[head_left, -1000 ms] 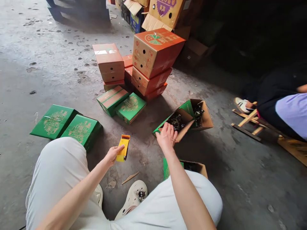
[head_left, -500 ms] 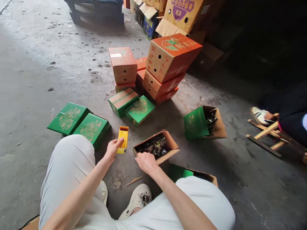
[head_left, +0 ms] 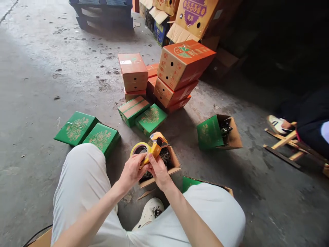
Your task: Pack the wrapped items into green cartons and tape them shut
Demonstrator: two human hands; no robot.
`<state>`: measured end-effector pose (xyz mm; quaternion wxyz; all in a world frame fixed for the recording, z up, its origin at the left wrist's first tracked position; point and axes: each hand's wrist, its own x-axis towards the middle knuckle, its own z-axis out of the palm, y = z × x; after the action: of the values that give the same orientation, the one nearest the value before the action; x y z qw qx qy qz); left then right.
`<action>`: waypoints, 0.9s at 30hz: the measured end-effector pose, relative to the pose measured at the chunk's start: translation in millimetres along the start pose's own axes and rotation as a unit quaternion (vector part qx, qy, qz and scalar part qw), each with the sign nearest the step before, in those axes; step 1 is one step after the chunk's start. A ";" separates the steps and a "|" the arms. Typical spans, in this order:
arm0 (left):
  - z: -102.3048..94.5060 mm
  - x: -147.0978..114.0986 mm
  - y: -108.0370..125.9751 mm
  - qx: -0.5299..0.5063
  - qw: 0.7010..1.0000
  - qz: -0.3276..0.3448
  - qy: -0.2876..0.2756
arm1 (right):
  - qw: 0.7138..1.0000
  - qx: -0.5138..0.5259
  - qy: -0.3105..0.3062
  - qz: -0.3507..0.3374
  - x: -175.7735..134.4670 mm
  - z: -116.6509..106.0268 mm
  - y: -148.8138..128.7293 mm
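Gripping yellow tape disp. (head_left: 155,149) w/ both hands (head_left: 132,170) (head_left: 159,171) curled round it, over open box (head_left: 174,158) w/ dark pcs (head_left: 165,155).

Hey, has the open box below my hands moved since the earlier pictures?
Yes: judged against the stack of orange boxes, the open box has moved to your left and nearer to you.

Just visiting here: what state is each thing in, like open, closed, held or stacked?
Yellow tape dispenser: held, in the left hand and right hand.
Box beneath the hands: open, dark contents showing.
Green box farther right: open, dark things inside.
Green box by the right knee: mostly hidden, cannot tell.
Left green boxes: closed.
Middle green boxes: closed.
Orange boxes: stacked, top ones closed.
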<state>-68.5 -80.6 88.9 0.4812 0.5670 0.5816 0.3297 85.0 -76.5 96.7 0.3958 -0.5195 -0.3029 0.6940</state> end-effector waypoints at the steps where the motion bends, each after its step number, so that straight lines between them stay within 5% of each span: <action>1: 5.8 -2.8 3.1 -0.009 1.000 0.000 0.001 | 0.999 0.038 0.010 0.003 -5.4 0.3 0.1; 6: 33.2 -19.4 8.3 -0.109 0.993 -0.017 -0.030 | 0.990 0.128 0.058 0.014 -21.3 -9.4 -3.1; 12: 40.1 -30.0 11.9 0.017 0.996 0.083 -0.038 | 0.988 0.146 -0.034 0.027 -18.5 -21.0 -6.2; 14: 33.2 -31.8 7.5 0.046 0.991 0.113 -0.048 | 0.994 0.104 0.002 -0.015 -14.4 -36.2 -16.8; 17: 24.2 -37.8 -18.4 0.011 0.996 0.078 0.041 | 0.987 -0.043 0.135 -0.075 -7.1 -78.2 -41.1; 19: 23.8 -43.1 -45.2 -0.034 0.988 -0.037 0.143 | 0.936 -0.203 0.279 -0.065 -1.6 -112.5 -54.8; 21: 28.7 -46.8 -70.4 -0.110 0.954 -0.227 0.161 | 0.843 -0.368 0.392 -0.014 4.6 -141.8 -59.2; 24: 40.1 -48.7 -91.5 -0.245 0.888 -0.372 0.114 | 0.755 -0.518 0.387 0.107 16.7 -161.6 -46.2; 27: 45.5 -49.9 -94.5 -0.288 0.896 -0.327 0.084 | 0.768 -0.533 0.308 0.177 32.1 -154.4 -23.8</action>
<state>-63.6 -149.9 -4.2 0.6533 0.1521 0.6522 0.3532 234.2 -35.4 58.3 -0.0028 -0.8774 -0.3884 0.2816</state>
